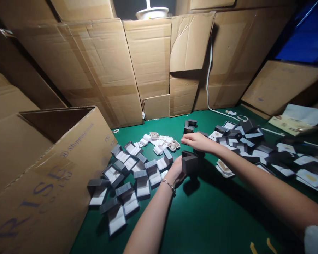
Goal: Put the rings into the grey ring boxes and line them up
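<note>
My left hand (177, 171), with a bracelet on the wrist, grips a small dark grey box (190, 163) held just above the green table (214, 211). Over the box's far side hovers my right hand (197, 141), fingers stretched toward a pile of small white inserts (159, 141); whether it holds anything I cannot make out. To the left of my hands lie several open grey boxes with white linings (129, 173). More grey boxes and white lids (243, 141) are heaped on the right.
A large open cardboard carton (50, 169) stands at the left. Flattened cardboard sheets (148, 63) wall the back. A white cable (209, 84) runs down onto the table. Printed paper (296, 120) lies far right.
</note>
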`<action>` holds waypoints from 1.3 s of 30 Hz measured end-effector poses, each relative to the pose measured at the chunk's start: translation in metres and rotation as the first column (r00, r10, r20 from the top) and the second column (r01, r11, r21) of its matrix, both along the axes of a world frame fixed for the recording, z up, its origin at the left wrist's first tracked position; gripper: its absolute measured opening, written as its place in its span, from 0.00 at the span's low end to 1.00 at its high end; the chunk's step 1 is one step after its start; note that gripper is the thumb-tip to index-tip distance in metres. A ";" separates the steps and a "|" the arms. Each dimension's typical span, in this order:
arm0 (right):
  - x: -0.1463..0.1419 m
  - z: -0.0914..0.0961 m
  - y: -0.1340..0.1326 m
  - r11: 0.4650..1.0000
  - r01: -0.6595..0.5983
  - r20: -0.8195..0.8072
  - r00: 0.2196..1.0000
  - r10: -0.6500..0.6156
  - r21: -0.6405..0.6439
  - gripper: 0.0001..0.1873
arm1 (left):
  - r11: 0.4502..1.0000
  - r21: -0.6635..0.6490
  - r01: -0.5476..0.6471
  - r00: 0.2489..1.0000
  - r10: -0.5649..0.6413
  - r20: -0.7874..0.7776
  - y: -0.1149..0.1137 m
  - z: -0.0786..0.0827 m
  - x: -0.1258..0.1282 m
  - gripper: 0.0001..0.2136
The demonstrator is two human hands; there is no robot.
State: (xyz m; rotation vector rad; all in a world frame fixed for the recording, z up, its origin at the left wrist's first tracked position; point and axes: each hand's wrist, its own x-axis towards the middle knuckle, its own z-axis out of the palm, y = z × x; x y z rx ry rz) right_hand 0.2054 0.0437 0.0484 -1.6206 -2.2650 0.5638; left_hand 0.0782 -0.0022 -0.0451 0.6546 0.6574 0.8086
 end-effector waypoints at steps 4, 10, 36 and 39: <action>-0.035 -0.010 0.042 0.996 -0.079 0.079 0.994 0.076 0.041 0.11 | 0.995 0.021 0.102 0.991 -0.100 -0.083 0.002 -0.003 -0.005 0.08; -0.069 -0.033 0.075 0.982 -0.189 0.230 0.957 0.178 0.026 0.10 | 0.884 0.158 0.440 0.894 -0.413 -0.175 0.011 -0.017 -0.012 0.20; 0.024 -0.063 -0.065 0.871 0.191 -0.445 0.895 0.035 0.452 0.10 | 0.952 0.024 -0.305 0.946 0.300 0.122 0.008 0.002 -0.001 0.13; 0.023 -0.066 -0.066 0.890 0.072 -0.363 0.925 0.109 0.450 0.11 | 0.946 0.078 -0.314 0.946 0.305 0.110 0.009 -0.001 -0.002 0.12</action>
